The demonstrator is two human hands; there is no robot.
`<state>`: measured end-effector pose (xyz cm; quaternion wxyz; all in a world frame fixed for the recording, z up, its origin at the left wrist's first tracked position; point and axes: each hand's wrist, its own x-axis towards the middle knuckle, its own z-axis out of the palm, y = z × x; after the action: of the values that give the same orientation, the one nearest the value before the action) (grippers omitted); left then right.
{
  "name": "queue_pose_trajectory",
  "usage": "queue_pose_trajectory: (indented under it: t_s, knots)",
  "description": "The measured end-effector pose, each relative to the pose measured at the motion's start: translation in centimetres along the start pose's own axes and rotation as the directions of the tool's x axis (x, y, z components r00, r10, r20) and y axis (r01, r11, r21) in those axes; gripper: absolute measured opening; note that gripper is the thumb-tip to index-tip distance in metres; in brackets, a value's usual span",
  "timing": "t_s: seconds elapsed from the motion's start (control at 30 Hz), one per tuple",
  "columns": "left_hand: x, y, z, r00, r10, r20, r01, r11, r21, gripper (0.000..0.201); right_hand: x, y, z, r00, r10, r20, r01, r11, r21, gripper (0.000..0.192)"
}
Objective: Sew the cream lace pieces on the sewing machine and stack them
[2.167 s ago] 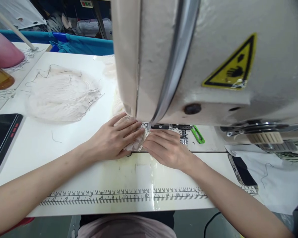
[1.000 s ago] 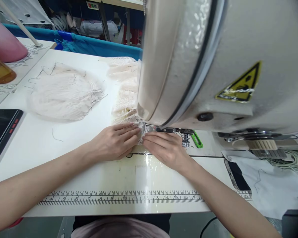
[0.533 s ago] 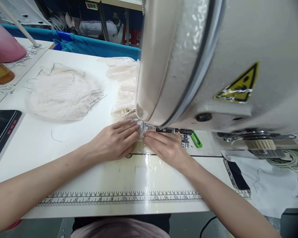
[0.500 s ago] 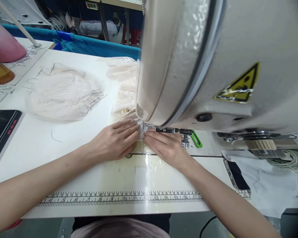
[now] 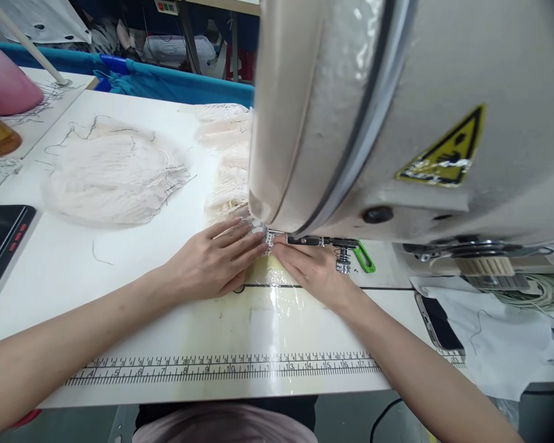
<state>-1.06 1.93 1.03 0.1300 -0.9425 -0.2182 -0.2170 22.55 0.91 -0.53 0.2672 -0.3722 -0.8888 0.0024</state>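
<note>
My left hand [image 5: 216,258] lies with its fingers stretched out over a strip of white lace trim [image 5: 268,239], just in front of the sewing machine head [image 5: 300,123]. From the other side, my right hand [image 5: 311,267] reaches under the machine's metal thread-tension part [image 5: 342,258], its fingertips pressed together at the lace edge. The lace continues into a gathered cream fabric piece [image 5: 228,178] stretching back along the machine's left side. The machine head hides the needle and part of the fabric.
Another sheer cream piece [image 5: 115,175] with dark loose threads lies at left, beyond a black device [image 5: 2,246]. A printed ruler [image 5: 231,368] runs along the front edge. At right are a green clip-like piece [image 5: 364,257], a phone [image 5: 439,323] and white paper [image 5: 503,344].
My left fingers have slid slightly right over the lace, covering more of it. Less lace shows between my hands. My right hand stays nearly in place. The view has shifted slightly.
</note>
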Motion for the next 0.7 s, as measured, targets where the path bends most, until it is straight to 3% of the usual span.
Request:
queue_pose_trajectory:
  t_s: [0.3,0.53,0.7]
  knots:
    - [-0.1,0.0,0.0,0.998,-0.002,0.063,0.0,0.999,0.044,0.035,-0.3,0.6,0.6,0.997,0.048,-0.065,-0.046,0.999,0.023,0.015]
    - [-0.2,0.0,0.3,0.998,-0.025,0.058,0.022,0.998,0.056,0.035,0.0,0.6,1.2,0.981,0.179,-0.079,-0.179,0.984,0.009,0.019]
    - [-0.2,0.0,0.4,0.997,-0.042,0.06,0.04,0.999,0.033,0.035,-1.0,1.6,2.0,0.988,0.088,-0.125,-0.105,0.986,-0.131,0.014]
